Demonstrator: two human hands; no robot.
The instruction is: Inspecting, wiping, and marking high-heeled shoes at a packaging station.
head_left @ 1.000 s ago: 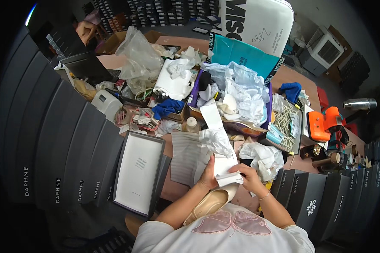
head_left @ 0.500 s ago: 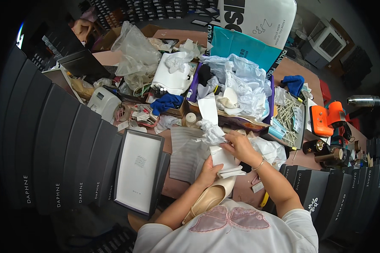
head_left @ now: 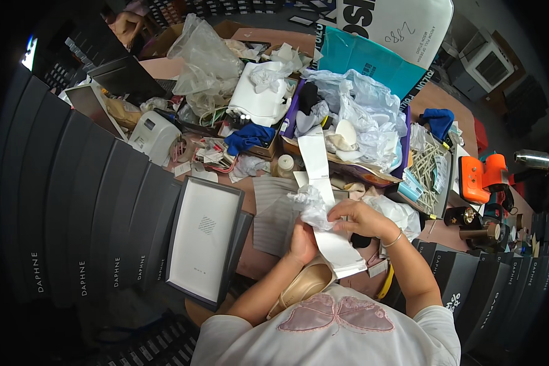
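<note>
A crumpled wad of thin white paper (head_left: 315, 213) is between my two hands above the table. My left hand (head_left: 303, 243) is closed around its lower left side, the fingers partly hidden behind it. From the right, my right hand (head_left: 358, 218) pinches the wad with thumb and fingers. A long, creased white paper strip (head_left: 340, 251) runs beneath the wad, its upper stretch reaching toward the purple box and its near end lying folded close to my shirt. Beside my left forearm rests a beige pump shoe (head_left: 305, 285), its opening facing up and part of it covered.
An open grey shoe box (head_left: 202, 238) with a white inside stands left of my hands. Ahead, a purple box (head_left: 294, 110) overflows with crumpled paper. A tray of thin sticks (head_left: 430, 168) and an orange device (head_left: 479, 177) are at right. Dark shoe boxes (head_left: 97, 201) line the left.
My left hand has gone from the folded part of the strip to the crumpled paper. The strip now lies more unfolded beneath it. The whole view has shifted slightly.
</note>
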